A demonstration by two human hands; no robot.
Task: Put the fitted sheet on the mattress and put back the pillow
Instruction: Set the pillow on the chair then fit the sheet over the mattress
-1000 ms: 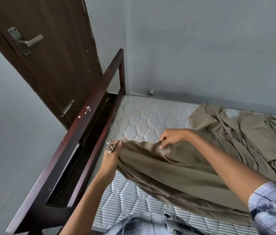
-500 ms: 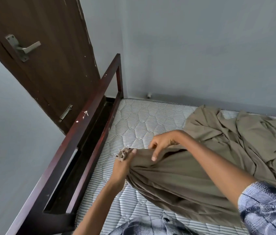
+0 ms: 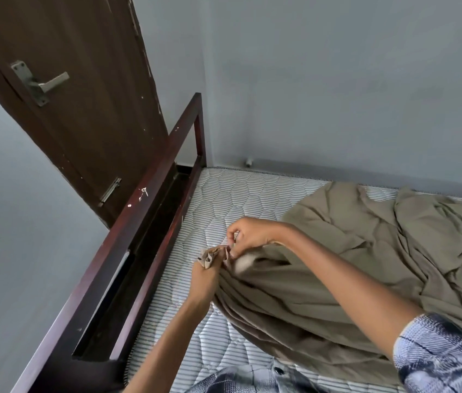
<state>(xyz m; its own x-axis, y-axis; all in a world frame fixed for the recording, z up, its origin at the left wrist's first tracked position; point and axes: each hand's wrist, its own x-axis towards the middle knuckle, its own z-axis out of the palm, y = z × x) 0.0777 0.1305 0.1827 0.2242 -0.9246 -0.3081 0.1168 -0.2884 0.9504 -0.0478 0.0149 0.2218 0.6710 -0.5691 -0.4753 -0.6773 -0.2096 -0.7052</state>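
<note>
An olive-brown fitted sheet [image 3: 351, 259] lies crumpled over the right side of a quilted, striped mattress [image 3: 247, 194]. My left hand [image 3: 205, 275] grips a bunched corner of the sheet, lifted a little above the mattress. My right hand [image 3: 248, 235] is just beside it, fingers curled, pinching the sheet's edge near that corner. The mattress's far left corner is bare. No pillow is in view.
A dark wooden bed rail [image 3: 128, 251] runs along the mattress's left side, with a gap between rail and mattress. Behind it stands a brown door [image 3: 76, 103] with a metal handle [image 3: 45, 82]. Grey walls [image 3: 337, 80] close the far side.
Both hands have drawn together at the sheet's corner. My right hand has shifted from lying on the cloth to pinching its edge beside my left hand. The corner is bunched tighter.
</note>
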